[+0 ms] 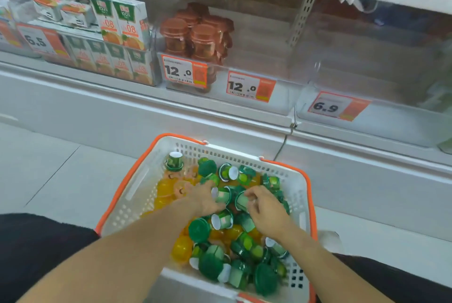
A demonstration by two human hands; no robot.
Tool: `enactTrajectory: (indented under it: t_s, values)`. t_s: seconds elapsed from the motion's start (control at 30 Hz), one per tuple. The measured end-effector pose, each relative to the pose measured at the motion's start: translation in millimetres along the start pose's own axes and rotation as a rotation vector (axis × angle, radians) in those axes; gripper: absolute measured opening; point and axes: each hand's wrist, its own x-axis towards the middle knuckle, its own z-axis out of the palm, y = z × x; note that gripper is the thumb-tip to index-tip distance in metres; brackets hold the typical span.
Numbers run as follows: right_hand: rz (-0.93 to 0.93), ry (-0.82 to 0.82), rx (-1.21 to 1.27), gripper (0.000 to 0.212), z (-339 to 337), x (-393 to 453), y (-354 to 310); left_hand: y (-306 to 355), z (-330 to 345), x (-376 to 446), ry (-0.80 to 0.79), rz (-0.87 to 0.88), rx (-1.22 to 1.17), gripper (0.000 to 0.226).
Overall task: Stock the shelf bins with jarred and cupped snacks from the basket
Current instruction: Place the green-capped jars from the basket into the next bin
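left hand (204,196) grips green cup (223,195) | right hand (265,207) pinches another | both in basket (137,187), near floor | risk: loose pile shifts, cups tumble

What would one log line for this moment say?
stage: picking from basket | left hand: grips green cup | right hand: grips green cup | bin beside brown jars: unfilled

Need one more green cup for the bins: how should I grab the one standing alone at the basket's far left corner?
Take the green cup from above, fingers around its sides below the white top. It stands on the orange jars, apart from the pile, so its top is clear.
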Motion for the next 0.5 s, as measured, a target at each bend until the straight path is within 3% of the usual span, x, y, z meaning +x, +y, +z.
enactTrajectory:
  t_s: [0.13, 0.2, 0.33, 0.4, 0.5]
  values:
    - [0.031, -0.023, 0.008, 0.024, 2, -6, 4, -5, 32, 7, 0.172, 0.037, -0.102, 0.055]
    - [0.046, 0.007, -0.005, 0.029, 3, -3, 6, -9, 30, 7, 0.175, 0.038, -0.174, 0.052]
    - [0.155, -0.016, -0.045, 0.052, 8, 9, 10, -14, 17, 6, 0.261, 0.014, -0.254, 0.044]
    - [0.178, -0.03, -0.098, 0.053, 12, 15, 8, -18, 7, 5, 0.298, -0.01, -0.458, 0.048]
    - [0.226, 0.01, -0.118, 0.043, 16, 22, 5, -24, -18, -6, 0.159, -0.012, -1.0, 0.057]
